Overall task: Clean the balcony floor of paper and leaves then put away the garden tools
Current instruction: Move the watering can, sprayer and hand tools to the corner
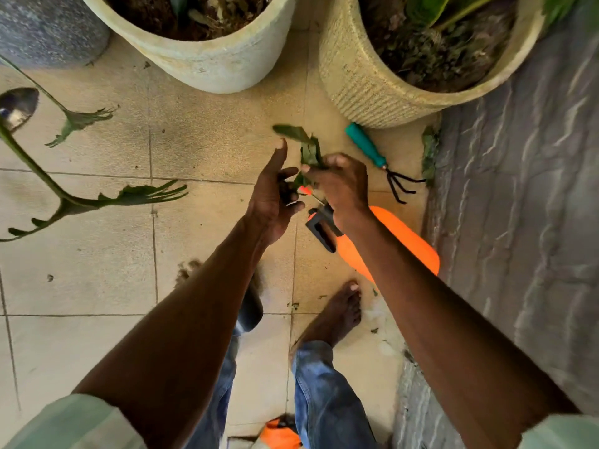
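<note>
Head view: right hand fingers pinching leaves, leaf bunch pointing up and away; left hand fingers spread, just left of it (nearer for a handover). Hand rake lying right, on floor.

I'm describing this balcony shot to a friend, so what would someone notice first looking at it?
First, the two hands meeting at centre: the right hand pinches a bunch of green leaves while the left hand is open beside it. Next, the bright orange sprayer lying on the floor tiles under the right forearm, and the teal-handled hand rake by the ribbed pot.
</note>
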Tool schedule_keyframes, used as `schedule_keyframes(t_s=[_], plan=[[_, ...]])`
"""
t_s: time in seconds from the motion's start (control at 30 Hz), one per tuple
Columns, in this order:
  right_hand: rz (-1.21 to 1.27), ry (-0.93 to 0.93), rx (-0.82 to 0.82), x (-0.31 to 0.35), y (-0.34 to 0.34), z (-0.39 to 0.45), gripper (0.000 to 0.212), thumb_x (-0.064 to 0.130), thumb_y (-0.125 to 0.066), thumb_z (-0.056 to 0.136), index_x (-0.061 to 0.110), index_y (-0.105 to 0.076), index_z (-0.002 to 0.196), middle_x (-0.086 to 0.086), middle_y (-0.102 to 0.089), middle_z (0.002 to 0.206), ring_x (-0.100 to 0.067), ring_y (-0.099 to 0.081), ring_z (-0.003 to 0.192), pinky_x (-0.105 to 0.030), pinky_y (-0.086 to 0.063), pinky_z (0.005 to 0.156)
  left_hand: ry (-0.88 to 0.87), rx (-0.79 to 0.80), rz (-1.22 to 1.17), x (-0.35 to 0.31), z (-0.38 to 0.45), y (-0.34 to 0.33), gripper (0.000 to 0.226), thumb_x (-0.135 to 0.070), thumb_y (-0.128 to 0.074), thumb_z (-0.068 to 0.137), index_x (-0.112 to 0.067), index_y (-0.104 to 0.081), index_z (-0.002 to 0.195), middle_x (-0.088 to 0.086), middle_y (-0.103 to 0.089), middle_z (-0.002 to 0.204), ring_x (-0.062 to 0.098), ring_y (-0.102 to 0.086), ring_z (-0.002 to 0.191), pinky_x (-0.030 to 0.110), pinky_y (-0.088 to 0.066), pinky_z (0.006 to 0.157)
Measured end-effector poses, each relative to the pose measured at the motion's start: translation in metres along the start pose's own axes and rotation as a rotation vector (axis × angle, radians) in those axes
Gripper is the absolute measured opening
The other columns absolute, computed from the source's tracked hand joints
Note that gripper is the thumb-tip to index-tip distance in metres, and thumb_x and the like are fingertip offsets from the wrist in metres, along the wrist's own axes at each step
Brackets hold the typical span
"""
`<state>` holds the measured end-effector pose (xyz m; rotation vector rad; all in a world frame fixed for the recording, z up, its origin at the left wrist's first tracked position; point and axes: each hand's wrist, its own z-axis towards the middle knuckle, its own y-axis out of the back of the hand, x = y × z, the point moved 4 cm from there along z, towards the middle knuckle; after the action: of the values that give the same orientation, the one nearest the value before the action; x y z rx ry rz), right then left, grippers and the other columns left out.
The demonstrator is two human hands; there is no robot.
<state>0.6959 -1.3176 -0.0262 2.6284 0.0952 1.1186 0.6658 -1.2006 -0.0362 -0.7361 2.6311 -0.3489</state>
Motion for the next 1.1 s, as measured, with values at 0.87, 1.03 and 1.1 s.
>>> schedule_keyframes(t_s=[0.87, 1.03, 1.1], plan=[[-2.021, 0.429, 0.138, -0.052, 0.172, 0.126, 0.043, 0.022, -0.039, 0.082, 0.015, -0.071, 0.11, -0.007, -0.067, 0.117, -0.024, -0.061, 0.109, -0.033, -0.046, 0.096, -0.177, -0.161, 0.129, 0.04, 0.019, -0.071, 0.021, -0.001, -0.04, 0.099, -0.006, -0.058, 0.108, 0.015, -0.068, 0.089, 0.011, -0.055, 0.054, 0.023, -0.045, 0.047], [-1.982, 0.527, 0.107, -0.064, 0.171, 0.093, 0.024, 0.021, -0.049, 0.089, 0.014, -0.069, 0.099, -0.007, -0.065, 0.11, -0.027, -0.051, 0.115, -0.037, -0.041, 0.096, -0.163, -0.146, 0.172, 0.042, 0.019, -0.074, 0.023, -0.001, -0.041, 0.099, -0.005, -0.06, 0.111, 0.017, -0.069, 0.104, 0.014, -0.062, 0.067, 0.023, -0.05, 0.054], [-1.791, 0.52, -0.063, -0.058, 0.177, 0.082, 0.019, 0.019, -0.053, 0.084, 0.014, -0.071, 0.089, -0.007, -0.067, 0.099, -0.026, -0.056, 0.108, -0.034, -0.043, 0.094, -0.162, -0.062, 0.177, 0.041, 0.013, -0.077, 0.03, 0.002, -0.039, 0.098, -0.003, -0.063, 0.114, 0.012, -0.071, 0.11, 0.018, -0.069, 0.085, 0.024, -0.055, 0.063]])
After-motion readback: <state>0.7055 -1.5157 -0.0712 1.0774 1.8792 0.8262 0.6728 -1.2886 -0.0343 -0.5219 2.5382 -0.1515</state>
